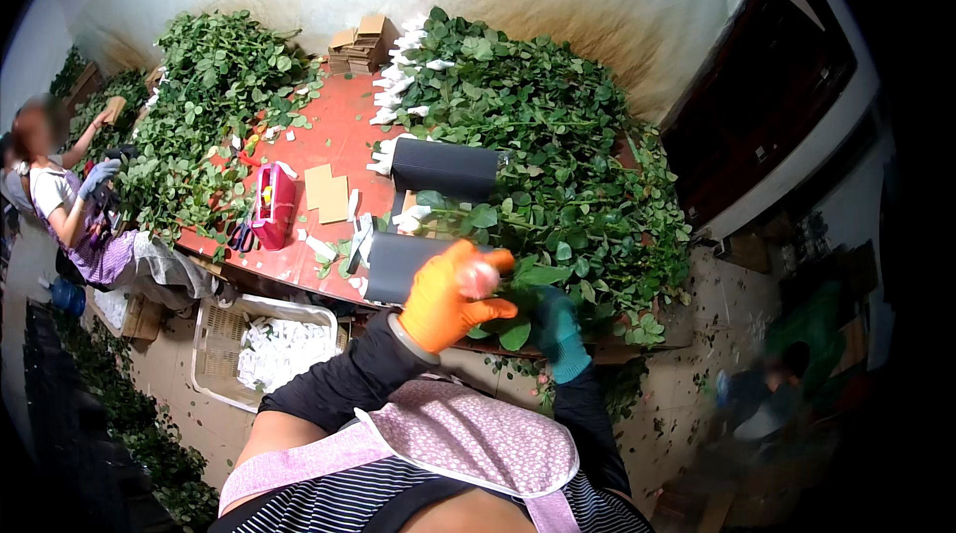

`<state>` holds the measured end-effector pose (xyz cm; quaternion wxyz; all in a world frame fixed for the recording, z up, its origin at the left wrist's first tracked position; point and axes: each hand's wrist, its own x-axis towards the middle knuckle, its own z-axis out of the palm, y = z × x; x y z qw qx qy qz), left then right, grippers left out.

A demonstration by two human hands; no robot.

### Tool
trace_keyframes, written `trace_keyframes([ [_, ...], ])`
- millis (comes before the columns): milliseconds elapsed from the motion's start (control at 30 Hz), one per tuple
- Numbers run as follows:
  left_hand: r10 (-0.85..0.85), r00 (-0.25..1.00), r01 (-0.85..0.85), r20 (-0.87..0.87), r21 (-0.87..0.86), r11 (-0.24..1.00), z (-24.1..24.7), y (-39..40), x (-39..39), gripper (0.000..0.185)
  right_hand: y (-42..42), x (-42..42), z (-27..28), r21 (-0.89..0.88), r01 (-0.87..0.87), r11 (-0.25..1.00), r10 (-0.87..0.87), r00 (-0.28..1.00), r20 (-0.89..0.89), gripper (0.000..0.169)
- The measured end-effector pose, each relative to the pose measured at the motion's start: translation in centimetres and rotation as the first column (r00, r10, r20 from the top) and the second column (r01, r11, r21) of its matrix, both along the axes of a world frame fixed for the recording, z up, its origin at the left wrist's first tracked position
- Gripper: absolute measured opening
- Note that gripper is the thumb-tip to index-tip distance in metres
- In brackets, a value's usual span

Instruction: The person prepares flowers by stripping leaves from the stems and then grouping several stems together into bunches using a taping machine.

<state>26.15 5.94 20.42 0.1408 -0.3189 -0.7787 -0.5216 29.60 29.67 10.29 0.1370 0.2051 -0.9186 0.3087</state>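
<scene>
My left hand [441,299], in an orange glove, is around a pink rose bloom [478,280], with thumb and fingers on either side of it. Green leaves [544,275] spread from the bloom towards my right hand [560,335], which wears a teal glove. Blur and foliage hide the right fingers, so their grip does not show. Just beyond the left hand lies a dark corrugated sheet [396,258] on the red table [340,114]. Farther back, a dark corrugated wrap [446,167] covers stems with white-sleeved heads [382,157] sticking out.
Leafy stems [538,92] are heaped across the right of the table, another pile [216,70] at left. Cardboard pieces [328,193], a pink holder [274,206] and scissors [240,236] lie between. A crate [205,354] of white pieces stands below. A co-worker [75,212] is at left.
</scene>
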Motion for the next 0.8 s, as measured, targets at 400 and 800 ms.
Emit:
trace_keyframes([
  [400,-0.03,0.976,0.107,0.216,-0.356,0.928,-7.5,-15.9,-18.5,0.023,1.8,-6.6,23.4,0.301,0.197,0.933,-0.185,0.98,-0.066,0.017],
  [800,-0.411,0.761,0.563,0.502,-0.197,0.803,-19.2,-11.8,-22.6,0.036,-0.9,-23.3,2.9,0.396,-0.176,0.901,-0.018,0.898,0.439,0.016],
])
